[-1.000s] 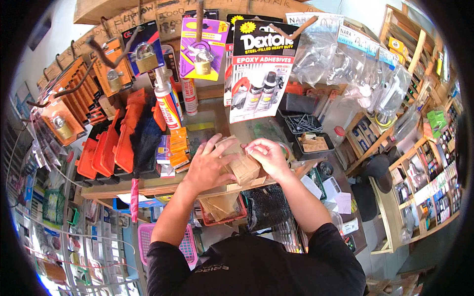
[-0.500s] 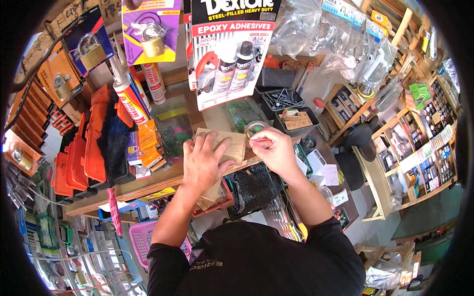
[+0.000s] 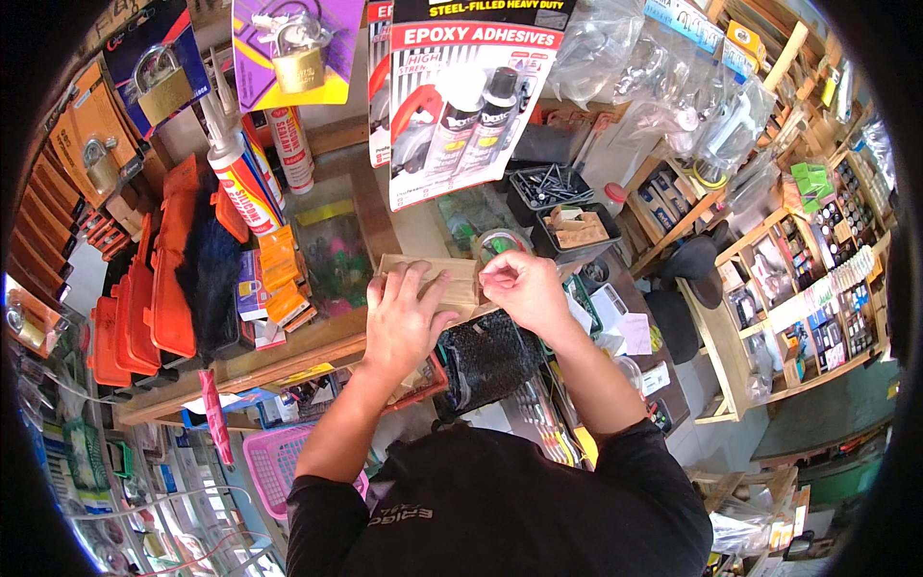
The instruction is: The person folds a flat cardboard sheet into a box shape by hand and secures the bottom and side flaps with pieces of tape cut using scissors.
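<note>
On the counter's near edge lies a pale wooden piece (image 3: 460,276), flat and box-like. My left hand (image 3: 406,317) rests on its left part, fingers spread over the top and thumb near the front side. At the right end of the wood, my right hand (image 3: 527,293) is closed in a pinch. Whatever sits between those fingertips is hidden or too small to name. Just behind the right hand is a clear round roll or container (image 3: 500,242), partly covered by the fingers.
Carded epoxy tubes (image 3: 471,115) and padlocks (image 3: 300,65) hang in front. Orange cases (image 3: 178,303) and sealant tubes (image 3: 240,178) stand left. Behind the right hand are black bins of screws (image 3: 550,186) and wood scraps (image 3: 579,227). A pink basket (image 3: 274,462) sits below the counter.
The view has shifted slightly, so the hanging packs look larger. My left fingers are a little more bent on the wood. My right hand still pinches at the wood's end, its wrist turned slightly.
</note>
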`<state>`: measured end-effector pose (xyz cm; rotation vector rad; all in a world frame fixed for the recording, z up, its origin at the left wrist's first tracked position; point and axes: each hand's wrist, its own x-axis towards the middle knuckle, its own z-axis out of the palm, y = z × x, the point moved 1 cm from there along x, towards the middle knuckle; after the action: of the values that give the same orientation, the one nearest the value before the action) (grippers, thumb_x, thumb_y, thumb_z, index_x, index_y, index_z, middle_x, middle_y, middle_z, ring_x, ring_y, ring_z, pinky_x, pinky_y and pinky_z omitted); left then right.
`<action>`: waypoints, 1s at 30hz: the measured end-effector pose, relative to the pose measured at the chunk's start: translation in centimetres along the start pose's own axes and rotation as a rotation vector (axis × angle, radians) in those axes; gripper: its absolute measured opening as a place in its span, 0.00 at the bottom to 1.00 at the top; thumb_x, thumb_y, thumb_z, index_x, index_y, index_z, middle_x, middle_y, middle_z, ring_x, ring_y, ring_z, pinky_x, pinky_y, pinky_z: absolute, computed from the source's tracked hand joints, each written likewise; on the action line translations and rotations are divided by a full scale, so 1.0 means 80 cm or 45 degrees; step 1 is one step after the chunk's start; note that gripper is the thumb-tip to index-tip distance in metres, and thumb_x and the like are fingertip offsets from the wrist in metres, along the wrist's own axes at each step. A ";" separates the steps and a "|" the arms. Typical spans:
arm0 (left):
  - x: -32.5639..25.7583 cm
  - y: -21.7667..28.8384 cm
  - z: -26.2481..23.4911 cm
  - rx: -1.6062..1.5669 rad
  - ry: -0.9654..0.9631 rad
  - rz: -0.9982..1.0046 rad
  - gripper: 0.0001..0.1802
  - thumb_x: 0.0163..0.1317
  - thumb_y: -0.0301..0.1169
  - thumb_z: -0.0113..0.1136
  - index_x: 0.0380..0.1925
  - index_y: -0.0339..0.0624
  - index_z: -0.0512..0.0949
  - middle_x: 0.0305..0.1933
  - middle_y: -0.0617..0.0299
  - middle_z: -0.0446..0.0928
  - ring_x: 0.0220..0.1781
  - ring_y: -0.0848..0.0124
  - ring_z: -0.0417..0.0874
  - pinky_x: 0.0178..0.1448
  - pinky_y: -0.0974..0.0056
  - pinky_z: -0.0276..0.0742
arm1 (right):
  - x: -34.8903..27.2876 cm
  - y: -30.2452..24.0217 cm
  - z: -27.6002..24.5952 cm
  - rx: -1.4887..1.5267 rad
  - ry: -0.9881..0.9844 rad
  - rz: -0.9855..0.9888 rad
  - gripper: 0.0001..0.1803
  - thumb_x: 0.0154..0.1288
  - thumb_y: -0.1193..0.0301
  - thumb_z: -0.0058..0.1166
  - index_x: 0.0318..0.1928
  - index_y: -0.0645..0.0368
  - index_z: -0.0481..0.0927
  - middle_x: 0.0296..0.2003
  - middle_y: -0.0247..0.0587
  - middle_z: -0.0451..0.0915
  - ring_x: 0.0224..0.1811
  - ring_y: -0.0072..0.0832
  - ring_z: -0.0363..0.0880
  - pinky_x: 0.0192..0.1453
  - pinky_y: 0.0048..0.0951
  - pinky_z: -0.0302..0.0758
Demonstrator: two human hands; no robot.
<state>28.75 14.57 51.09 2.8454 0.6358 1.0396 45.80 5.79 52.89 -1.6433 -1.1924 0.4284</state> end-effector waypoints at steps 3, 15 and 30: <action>-0.005 0.005 0.001 0.033 0.008 -0.011 0.30 0.43 0.44 0.68 0.49 0.50 0.76 0.52 0.61 0.69 0.53 0.61 0.68 0.56 0.51 0.60 | -0.001 0.000 0.000 0.005 -0.036 0.011 0.05 0.52 0.80 0.60 0.30 0.65 0.79 0.28 0.37 0.82 0.32 0.19 0.81 0.39 0.21 0.78; -0.007 0.005 0.002 0.013 0.065 -0.019 0.30 0.41 0.42 0.68 0.49 0.50 0.75 0.51 0.63 0.68 0.54 0.64 0.67 0.55 0.52 0.59 | -0.008 -0.001 0.007 -0.006 0.000 0.043 0.05 0.53 0.82 0.58 0.31 0.66 0.77 0.31 0.38 0.81 0.34 0.19 0.80 0.42 0.21 0.79; -0.008 0.001 0.005 -0.011 0.041 -0.039 0.31 0.42 0.42 0.68 0.50 0.53 0.75 0.53 0.63 0.68 0.55 0.64 0.67 0.55 0.51 0.57 | -0.006 0.003 0.011 0.046 0.035 -0.020 0.06 0.50 0.81 0.60 0.30 0.67 0.78 0.29 0.41 0.81 0.30 0.24 0.82 0.37 0.22 0.81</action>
<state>28.56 14.26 50.41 2.8079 0.6739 1.0832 45.06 5.85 52.20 -1.6034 -1.1702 0.4140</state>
